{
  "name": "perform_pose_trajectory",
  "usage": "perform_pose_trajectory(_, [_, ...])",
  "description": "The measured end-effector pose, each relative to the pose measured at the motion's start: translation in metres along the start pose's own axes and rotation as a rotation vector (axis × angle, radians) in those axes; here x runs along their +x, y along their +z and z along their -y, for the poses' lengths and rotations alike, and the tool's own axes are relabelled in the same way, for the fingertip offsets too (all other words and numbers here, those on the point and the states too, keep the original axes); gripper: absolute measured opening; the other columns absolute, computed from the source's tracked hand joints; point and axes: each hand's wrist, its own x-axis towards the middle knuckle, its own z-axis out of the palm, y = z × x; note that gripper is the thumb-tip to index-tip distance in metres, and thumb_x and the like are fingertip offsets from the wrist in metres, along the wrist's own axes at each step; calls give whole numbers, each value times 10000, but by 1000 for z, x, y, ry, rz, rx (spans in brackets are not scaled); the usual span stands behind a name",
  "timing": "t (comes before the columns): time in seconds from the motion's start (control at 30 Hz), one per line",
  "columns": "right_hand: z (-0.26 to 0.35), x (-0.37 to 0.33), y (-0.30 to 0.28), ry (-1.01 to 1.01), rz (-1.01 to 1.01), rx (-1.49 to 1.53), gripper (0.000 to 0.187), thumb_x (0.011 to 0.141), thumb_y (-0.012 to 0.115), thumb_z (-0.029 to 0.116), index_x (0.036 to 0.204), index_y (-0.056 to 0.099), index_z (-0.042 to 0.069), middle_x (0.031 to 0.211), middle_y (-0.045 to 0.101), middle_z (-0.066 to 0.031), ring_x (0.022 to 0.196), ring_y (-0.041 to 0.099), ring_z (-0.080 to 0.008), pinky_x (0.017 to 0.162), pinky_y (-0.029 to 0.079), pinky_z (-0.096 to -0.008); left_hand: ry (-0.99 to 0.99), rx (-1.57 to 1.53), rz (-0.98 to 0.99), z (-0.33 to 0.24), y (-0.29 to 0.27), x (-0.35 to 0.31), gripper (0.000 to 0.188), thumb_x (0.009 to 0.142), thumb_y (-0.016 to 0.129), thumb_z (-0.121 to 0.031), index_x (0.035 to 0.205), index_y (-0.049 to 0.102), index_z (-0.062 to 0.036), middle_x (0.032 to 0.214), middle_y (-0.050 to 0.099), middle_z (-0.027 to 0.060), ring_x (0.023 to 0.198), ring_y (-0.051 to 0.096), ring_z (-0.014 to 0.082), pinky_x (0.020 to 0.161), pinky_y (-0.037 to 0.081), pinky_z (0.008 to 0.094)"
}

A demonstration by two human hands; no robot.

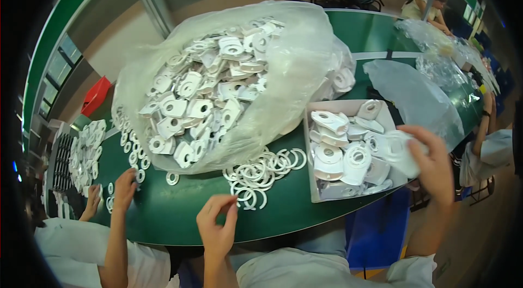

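Note:
My right hand (433,164) is closed on a white plastic part (400,153) at the right side of an open box (315,183). Several similar white parts with round holes (357,162) lie heaped in that box. My left hand (218,226) is at the near edge of a pile of white open rings (260,174). Its thumb and forefinger tips come together in a pinch; whatever is between them is too small to make out. Behind the rings, a large clear plastic bag (294,70) stands open, full of the same kind of white parts (201,92).
Everything rests on a green table (180,217) with a curved front edge. At my left, a co-worker's hands (124,190) are beside scattered white rings (131,143). A red bin (96,95) stands far left. Loose plastic sheeting (417,94) lies far right; a blue stool (377,231) is below.

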Motion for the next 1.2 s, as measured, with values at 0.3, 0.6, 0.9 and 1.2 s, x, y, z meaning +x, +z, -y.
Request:
perform_pose_trajectory(0.3, [-119, -37, -69, 327, -450, 203, 196, 841, 386, 30, 819, 580, 25, 628, 568, -42, 477, 507, -83, 400, 349, -195, 186, 274, -132, 25, 23, 143, 140, 794, 636, -14, 930, 666, -8, 830, 632, 97, 690, 608, 192, 598, 471, 275])
perform_pose_trajectory(0.6, [-223, 155, -19, -77, -213, -165, 307, 901, 480, 196, 1127, 609, 33, 1085, 617, -203, 984, 600, -272, 833, 462, -369, 23, 653, 140, 37, 36, 181, 251, 742, 694, -147, 954, 626, -32, 917, 627, 137, 897, 593, 315, 752, 486, 407])
perform_pose_trajectory(0.9, [-145, 239, 55, 87, 107, -940, 434, 863, 517, 299, 1249, 569, 107, 1302, 542, -141, 1190, 511, -313, 979, 414, -396, 159, 622, 247, 41, 27, 171, 474, 732, 715, -155, 1149, 548, -2, 1155, 570, 172, 1056, 533, 357, 870, 441, 423])
perform_pose_trajectory(1.2, [-162, 224, 9, -166, -72, -1045, 363, 879, 509, 229, 1212, 572, 97, 1270, 565, -130, 1173, 527, -307, 974, 424, -400, 94, 603, 231, 42, 29, 185, 287, 784, 659, -121, 1058, 620, -46, 1018, 625, 128, 926, 584, 318, 784, 472, 403])
